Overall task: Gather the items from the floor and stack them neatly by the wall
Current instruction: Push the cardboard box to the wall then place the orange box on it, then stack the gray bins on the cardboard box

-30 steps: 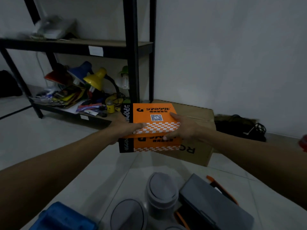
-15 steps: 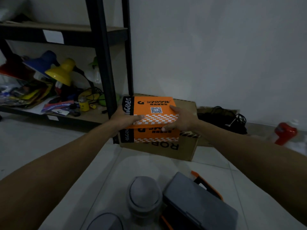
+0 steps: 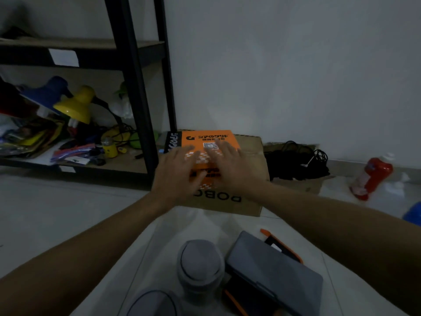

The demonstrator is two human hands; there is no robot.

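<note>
Two orange boxes with black ends are stacked, the top orange box (image 3: 206, 136) lying on a brown cardboard box (image 3: 249, 153) by the white wall. My left hand (image 3: 176, 173) and my right hand (image 3: 232, 166) hover just in front of the orange stack with fingers spread and straight, holding nothing. Whether the fingertips touch the top box I cannot tell. On the floor near me lie a grey round container (image 3: 199, 265), a second grey lid (image 3: 151, 304) and a grey case with orange trim (image 3: 273, 272).
A black metal shelf (image 3: 136, 87) stands left of the boxes, holding coloured desk lamps (image 3: 76, 106) and clutter. Black cables (image 3: 296, 160) lie on flattened cardboard at the wall. A red bottle (image 3: 370, 177) and a blue object (image 3: 413, 214) lie at the right.
Both hands let go of the orange boxes, which now rest on the cardboard box. The fingers have opened and spread. The view has shifted slightly right.
</note>
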